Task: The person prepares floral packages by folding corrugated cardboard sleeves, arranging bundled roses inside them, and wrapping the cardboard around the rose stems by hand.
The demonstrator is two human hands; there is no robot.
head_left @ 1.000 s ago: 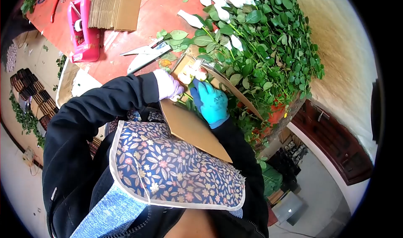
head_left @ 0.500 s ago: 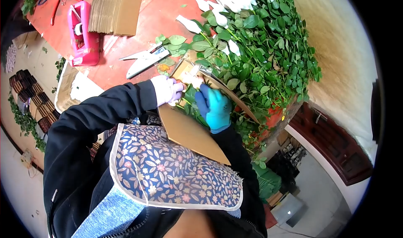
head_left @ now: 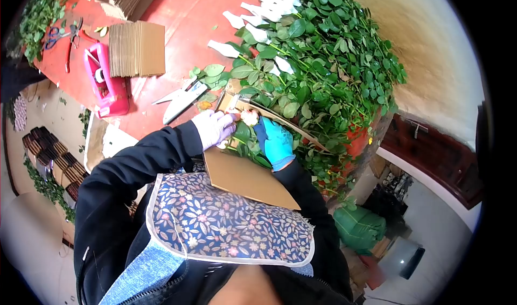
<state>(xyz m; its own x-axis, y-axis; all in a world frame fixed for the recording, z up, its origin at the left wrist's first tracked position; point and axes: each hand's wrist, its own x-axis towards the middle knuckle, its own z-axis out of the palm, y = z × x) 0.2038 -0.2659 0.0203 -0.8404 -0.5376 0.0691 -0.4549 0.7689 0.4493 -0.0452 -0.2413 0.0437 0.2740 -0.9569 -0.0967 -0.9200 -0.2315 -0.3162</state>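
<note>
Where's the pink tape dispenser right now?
Head view, left side of the picture: the pink tape dispenser is on the red table, immediately left of the squared cardboard stack.

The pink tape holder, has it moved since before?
No. The pink tape holder still sits right beside the cardboard stack on the red table.

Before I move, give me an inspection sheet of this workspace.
Surface: red tabletop, scattered with plant bits
Job's things: pale pinkish bloom beside folded cardboard; white-wrapped heads on leafy stems; cardboard stack; pink tape dispenser
Clutter: loose leaves, red-handled tool
Hands: gloved left hand and right hand at the bloom; grip unclear
Cables: thin dark line on floor, possibly one
Surroundings: green bundle, dark red door
</note>
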